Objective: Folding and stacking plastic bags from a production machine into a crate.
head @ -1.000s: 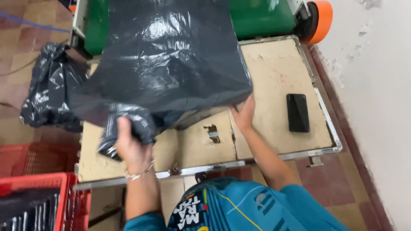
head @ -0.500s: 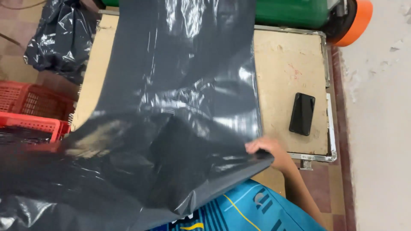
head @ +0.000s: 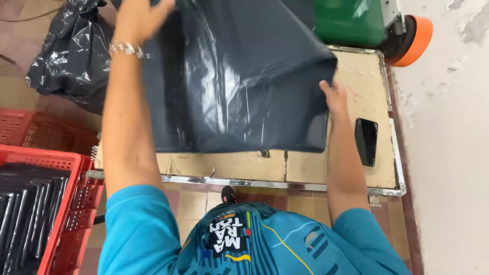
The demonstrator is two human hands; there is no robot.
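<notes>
Lying spread flat over the worn table (head: 316, 170), a dark grey plastic bag (head: 229, 81) covers most of its top. Left hand (head: 137, 18) presses the bag's far edge, fingers loosely curled; right hand (head: 333, 97) pinches its right edge. Beside that hand rests a black phone (head: 365, 141). Left of the table stand red crates (head: 61, 173).

Glossy thin grey plastic bag (head: 229, 86), crinkly w/ sheen; table (head: 367, 91) top matt rough worn board w/ shiny metal edging; crate (head: 61, 168) red perforated plastic; phone (head: 365, 141) smooth glossy black.
</notes>
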